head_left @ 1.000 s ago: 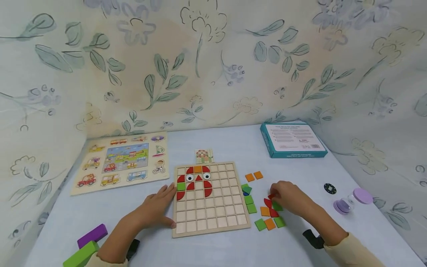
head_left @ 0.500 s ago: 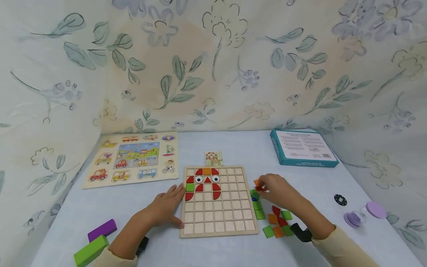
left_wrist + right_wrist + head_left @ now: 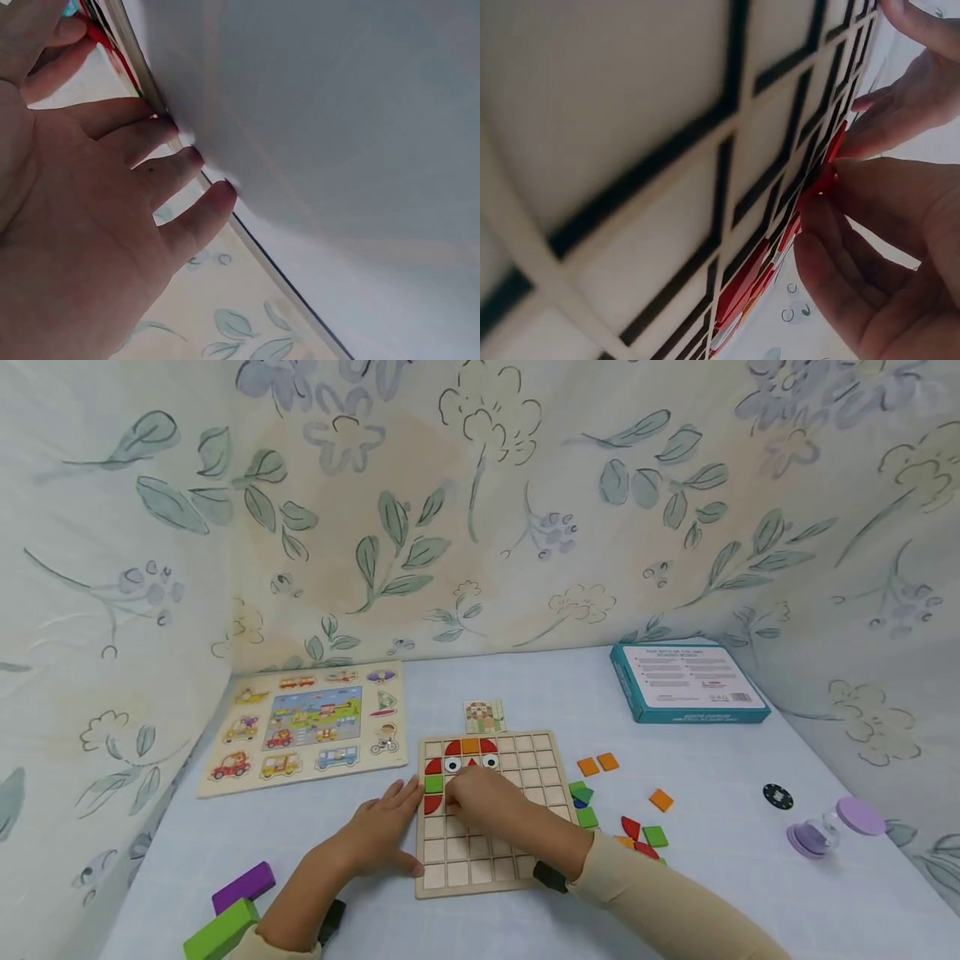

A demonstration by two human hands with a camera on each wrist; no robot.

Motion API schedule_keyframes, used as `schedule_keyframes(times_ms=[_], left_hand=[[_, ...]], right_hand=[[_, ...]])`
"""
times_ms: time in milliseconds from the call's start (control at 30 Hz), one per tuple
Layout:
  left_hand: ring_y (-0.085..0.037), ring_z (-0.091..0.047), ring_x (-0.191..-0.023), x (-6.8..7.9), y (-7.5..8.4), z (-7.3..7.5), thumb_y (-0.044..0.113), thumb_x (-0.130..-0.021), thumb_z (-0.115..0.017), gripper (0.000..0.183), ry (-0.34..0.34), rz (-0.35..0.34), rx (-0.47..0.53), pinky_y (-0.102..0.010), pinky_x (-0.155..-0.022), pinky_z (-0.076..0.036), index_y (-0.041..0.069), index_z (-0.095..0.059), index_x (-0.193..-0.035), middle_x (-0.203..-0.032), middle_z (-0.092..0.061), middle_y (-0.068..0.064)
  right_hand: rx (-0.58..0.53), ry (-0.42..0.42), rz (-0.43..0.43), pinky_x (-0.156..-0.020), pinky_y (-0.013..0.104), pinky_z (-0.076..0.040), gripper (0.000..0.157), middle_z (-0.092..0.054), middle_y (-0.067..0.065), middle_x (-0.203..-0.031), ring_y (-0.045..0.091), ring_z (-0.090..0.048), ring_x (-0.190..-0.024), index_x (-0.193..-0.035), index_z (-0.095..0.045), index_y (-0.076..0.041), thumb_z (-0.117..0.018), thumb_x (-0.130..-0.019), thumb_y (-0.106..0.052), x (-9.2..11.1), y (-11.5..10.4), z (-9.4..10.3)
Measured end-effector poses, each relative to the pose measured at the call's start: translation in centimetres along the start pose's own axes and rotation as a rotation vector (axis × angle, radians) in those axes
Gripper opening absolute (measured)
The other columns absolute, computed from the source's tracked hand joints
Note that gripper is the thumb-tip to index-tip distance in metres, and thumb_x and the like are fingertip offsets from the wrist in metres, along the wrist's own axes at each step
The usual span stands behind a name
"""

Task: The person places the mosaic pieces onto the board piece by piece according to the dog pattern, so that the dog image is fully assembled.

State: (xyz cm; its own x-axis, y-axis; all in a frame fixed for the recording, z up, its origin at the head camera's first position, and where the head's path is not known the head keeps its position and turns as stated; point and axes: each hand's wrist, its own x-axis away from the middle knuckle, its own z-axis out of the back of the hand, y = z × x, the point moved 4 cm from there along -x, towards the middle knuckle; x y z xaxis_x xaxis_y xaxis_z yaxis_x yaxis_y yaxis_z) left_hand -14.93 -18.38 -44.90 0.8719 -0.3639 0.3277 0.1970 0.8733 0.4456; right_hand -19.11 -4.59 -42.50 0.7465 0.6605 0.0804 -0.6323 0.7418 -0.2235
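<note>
Pale blue table (image 3: 712, 760) with grid board (image 3: 487, 814), vehicle puzzle (image 3: 303, 727), teal box (image 3: 686, 681), loose tiles (image 3: 596, 765).

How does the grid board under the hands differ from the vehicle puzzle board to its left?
The grid board is square, plain wood, mostly bare cells with a few red, orange and green tiles at its top left; the vehicle puzzle is wider, printed all over with cars and a street scene. The left hand rests at the grid board's edge and the right hand is on it; the vehicle puzzle lies untouched. Both lie flat on the table.

Head view looks down from above at the whole table; both wrist views sit right at the board (image 3: 491, 814), sharing its grid (image 3: 705, 195) edge.
</note>
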Motion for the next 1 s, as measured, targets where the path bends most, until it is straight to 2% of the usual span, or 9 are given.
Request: schedule_keyframes(times_ms=[167, 367, 500, 600, 767, 900, 1000], left_hand=[[-0.03, -0.01, -0.138, 0.0, 0.1, 0.1, 0.044, -0.058, -0.08, 0.106, 0.0, 0.01, 0.002, -0.055, -0.106, -0.019, 0.009, -0.027, -0.143, -0.151, -0.018, -0.005], [-0.032, -0.011, -0.138, 0.0, -0.1, -0.1, 0.046, -0.058, -0.079, 0.106, 0.006, -0.01, -0.003, -0.055, -0.105, -0.02, 0.008, -0.027, -0.142, -0.15, -0.019, -0.007], [-0.032, -0.011, -0.138, -0.3, 0.2, -0.1, 0.046, -0.058, -0.079, 0.106, 0.01, -0.027, -0.019, -0.055, -0.105, -0.02, 0.007, -0.027, -0.142, -0.15, -0.019, -0.007], [-0.032, -0.011, -0.138, -0.3, 0.4, -0.1, 0.045, -0.057, -0.08, 0.107, 0.003, -0.014, -0.015, -0.058, -0.105, -0.019, 0.007, -0.028, -0.142, -0.15, -0.021, -0.008], [-0.034, -0.013, -0.137, 0.1, 0.3, -0.3, 0.042, -0.054, -0.082, 0.108, 0.001, 0.034, 0.0, -0.062, -0.103, -0.019, 0.008, -0.029, -0.142, -0.149, -0.022, -0.009], [-0.034, -0.012, -0.137, -0.2, 0.6, -0.4, 0.043, -0.055, -0.081, 0.108, 0.003, 0.018, 0.003, -0.062, -0.102, -0.018, 0.008, -0.027, -0.142, -0.15, -0.021, -0.008], [-0.033, -0.012, -0.137, -0.2, 0.3, -0.5, 0.044, -0.056, -0.081, 0.108, 0.014, 0.017, 0.011, -0.061, -0.102, -0.019, 0.009, -0.027, -0.143, -0.15, -0.02, -0.008]], right_hand=[[0.021, 0.021, -0.002, -0.06, 0.013, -0.045, 0.007, -0.061, -0.007, -0.076, 0.004, -0.051, -0.068, -0.08, -0.071, -0.014, -0.065, -0.082, -0.015, 0.1, -0.3, 0.2], [0.048, -0.016, -0.025, -0.059, 0.013, -0.046, 0.006, -0.06, -0.005, -0.077, 0.004, -0.051, -0.068, -0.083, -0.072, -0.014, -0.067, -0.081, -0.018, 0.2, -0.2, 0.0], [0.07, 0.004, -0.063, -0.055, 0.015, -0.045, 0.005, -0.059, -0.005, -0.073, 0.005, -0.051, -0.064, -0.079, -0.07, -0.014, -0.068, -0.08, -0.018, 0.0, 0.3, 0.1], [0.078, 0.008, -0.081, -0.053, 0.016, -0.044, 0.005, -0.058, -0.005, -0.07, 0.005, -0.05, -0.063, -0.077, -0.069, -0.015, -0.07, -0.079, -0.019, -0.2, 0.5, 0.0], [0.015, -0.011, -0.07, -0.054, 0.016, -0.043, 0.007, -0.059, -0.007, -0.069, 0.004, -0.05, -0.064, -0.077, -0.068, -0.015, -0.071, -0.077, -0.021, -0.3, 0.4, -0.1], [-0.046, -0.021, -0.09, -0.055, 0.016, -0.043, 0.008, -0.06, -0.009, -0.068, 0.004, -0.052, -0.064, -0.079, -0.067, -0.015, -0.071, -0.078, -0.021, -0.1, 1.0, 0.0], [-0.055, -0.052, -0.061, -0.058, 0.016, -0.044, 0.006, -0.062, -0.01, -0.071, 0.002, -0.053, -0.066, -0.081, -0.067, -0.017, -0.07, -0.079, -0.022, -0.2, 1.1, 0.1]])
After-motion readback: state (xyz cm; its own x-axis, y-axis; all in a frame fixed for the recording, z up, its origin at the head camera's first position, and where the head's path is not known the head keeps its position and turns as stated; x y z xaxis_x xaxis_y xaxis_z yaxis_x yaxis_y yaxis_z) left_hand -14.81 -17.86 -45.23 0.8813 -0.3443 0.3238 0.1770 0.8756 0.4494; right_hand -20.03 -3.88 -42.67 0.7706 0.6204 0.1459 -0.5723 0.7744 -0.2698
